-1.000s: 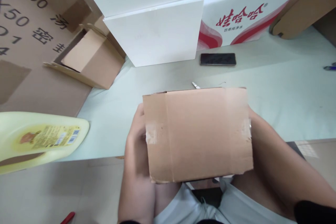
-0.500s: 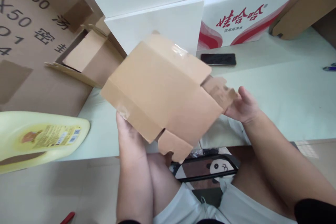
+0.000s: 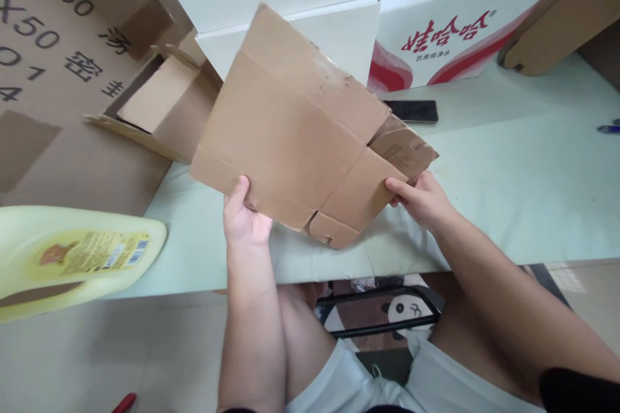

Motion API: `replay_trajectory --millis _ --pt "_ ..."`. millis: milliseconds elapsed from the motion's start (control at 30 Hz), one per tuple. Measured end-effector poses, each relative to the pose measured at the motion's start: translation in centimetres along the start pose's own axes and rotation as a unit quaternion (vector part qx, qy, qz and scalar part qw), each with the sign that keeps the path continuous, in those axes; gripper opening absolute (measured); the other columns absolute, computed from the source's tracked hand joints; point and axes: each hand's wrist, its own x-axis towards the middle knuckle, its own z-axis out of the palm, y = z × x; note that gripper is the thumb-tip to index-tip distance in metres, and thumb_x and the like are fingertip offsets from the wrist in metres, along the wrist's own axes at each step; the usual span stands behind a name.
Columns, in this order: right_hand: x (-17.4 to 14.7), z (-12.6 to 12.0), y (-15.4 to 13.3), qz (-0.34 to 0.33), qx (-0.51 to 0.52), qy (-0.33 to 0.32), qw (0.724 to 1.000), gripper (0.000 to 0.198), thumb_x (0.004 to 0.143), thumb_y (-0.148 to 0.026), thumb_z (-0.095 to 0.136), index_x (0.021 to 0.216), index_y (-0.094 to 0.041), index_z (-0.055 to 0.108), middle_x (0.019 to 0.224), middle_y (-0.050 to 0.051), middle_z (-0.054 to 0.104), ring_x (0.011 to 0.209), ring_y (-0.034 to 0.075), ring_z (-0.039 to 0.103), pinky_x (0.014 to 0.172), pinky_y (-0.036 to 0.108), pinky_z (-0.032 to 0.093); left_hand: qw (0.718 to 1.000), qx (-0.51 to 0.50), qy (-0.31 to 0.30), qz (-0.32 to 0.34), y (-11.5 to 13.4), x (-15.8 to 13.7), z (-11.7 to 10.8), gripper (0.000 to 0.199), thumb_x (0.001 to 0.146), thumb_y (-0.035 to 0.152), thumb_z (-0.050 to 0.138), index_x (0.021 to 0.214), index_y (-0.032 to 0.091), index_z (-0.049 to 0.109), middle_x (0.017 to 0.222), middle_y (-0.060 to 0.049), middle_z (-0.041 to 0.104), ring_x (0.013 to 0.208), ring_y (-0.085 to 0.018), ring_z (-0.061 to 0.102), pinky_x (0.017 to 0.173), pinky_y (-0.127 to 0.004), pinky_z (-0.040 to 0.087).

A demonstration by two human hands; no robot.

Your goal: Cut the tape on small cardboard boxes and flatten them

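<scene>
A partly unfolded cardboard box (image 3: 290,122) is held up in front of me, tilted, with creases, slotted flaps and a torn, taped patch on its upper panel. My left hand (image 3: 247,216) grips its lower left edge, thumb on the face and fingers behind the board. My right hand (image 3: 421,200) pinches the lower right panel between thumb and fingers, just below a side flap (image 3: 404,151) with faint print. The fingertips behind the cardboard are hidden.
A table (image 3: 513,187) with pale green cover bears a phone (image 3: 414,111), white cartons (image 3: 436,45) at the back, an open small box (image 3: 159,100) and a large carton (image 3: 43,110) at left. A yellow jug (image 3: 87,251) stands front left; purple pens (image 3: 608,129) lie far right.
The cardboard has flattened out, its upper panel and lower flap swinging outward. My right hand has gone from open beside the flap to pinching the panel; my left thumb now lies on the face.
</scene>
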Motion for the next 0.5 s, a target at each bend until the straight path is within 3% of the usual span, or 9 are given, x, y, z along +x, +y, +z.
replay_trajectory --millis 167,267,333,433,500 --pt "-0.4 0.2 0.0 0.054 0.052 -0.097 0.992 0.055 0.055 -0.059 0.095 0.084 -0.022 0.067 0.068 -0.002 0.068 0.057 0.013 0.066 0.051 0.023 0.049 0.997 -0.019 0.068 0.010 -0.8 1.3 -0.6 0.021 0.093 0.038 0.069 0.103 0.020 0.072 0.116 -0.007 0.079 0.129 -0.024 0.067 0.113 -0.038 0.053" --pt "-0.6 0.2 0.5 0.086 0.030 -0.165 0.982 0.056 0.055 -0.062 0.094 0.084 -0.021 0.069 0.071 -0.001 0.071 0.061 0.014 0.069 0.057 0.024 0.053 0.995 0.004 0.094 0.026 -1.0 0.9 0.2 0.026 0.087 0.040 0.076 0.103 0.019 0.072 0.116 -0.009 0.078 0.127 -0.025 0.068 0.110 -0.039 0.056" --pt "-0.5 0.4 1.1 0.097 -0.011 -0.183 0.978 0.057 0.055 -0.066 0.092 0.080 -0.019 0.070 0.067 0.002 0.071 0.058 0.013 0.066 0.057 0.025 0.053 0.987 0.063 0.115 0.096 -1.1 0.2 1.1 0.037 0.078 0.042 0.085 0.103 0.019 0.071 0.118 -0.011 0.077 0.127 -0.028 0.068 0.111 -0.042 0.055" --pt "-0.5 1.1 2.1 0.113 -0.054 -0.171 0.977 0.056 0.058 -0.066 0.091 0.071 -0.016 0.069 0.059 0.004 0.068 0.051 0.012 0.061 0.051 0.025 0.049 0.949 0.162 0.132 0.235 -1.1 -0.8 2.2 0.054 0.069 0.053 0.090 0.105 0.017 0.072 0.121 -0.012 0.075 0.127 -0.030 0.067 0.112 -0.046 0.053" --pt "-0.7 1.5 2.3 0.106 -0.052 -0.145 0.982 0.057 0.057 -0.067 0.090 0.071 -0.016 0.068 0.058 0.003 0.066 0.048 0.011 0.057 0.046 0.024 0.044 0.949 0.164 0.105 0.250 -0.9 -1.1 2.6 0.061 0.066 0.059 0.090 0.108 0.019 0.072 0.122 -0.011 0.074 0.125 -0.030 0.068 0.109 -0.044 0.055"
